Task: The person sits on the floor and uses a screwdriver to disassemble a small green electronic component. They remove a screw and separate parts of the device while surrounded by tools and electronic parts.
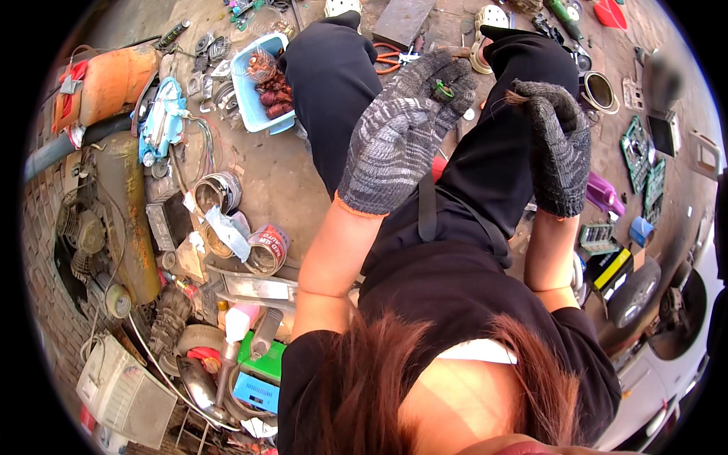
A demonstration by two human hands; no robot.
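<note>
My left hand (398,136), in a grey knitted glove, is raised above my lap with its fingers curled. It holds a small green ring-shaped part (443,91) with a dark middle near the fingertips. My right hand (560,144), in a matching darker glove, is closed in a pinch on a thin tuft of copper wire (516,98). The hands are apart. Beyond the left hand, pliers (387,61) with orange handles lie on the ground beside a flat dark metal block (402,20). A light blue basket (244,87) contains reddish-brown copper wire coils (274,98).
At left stand an orange container (117,83), a rusty yellow cylinder (129,220) and several open cans (267,250). Green circuit boards (637,148), a purple plastic piece (603,193), a metal pot (597,92) and a tyre (635,293) lie to the right. A red bowl (610,14) is farther off.
</note>
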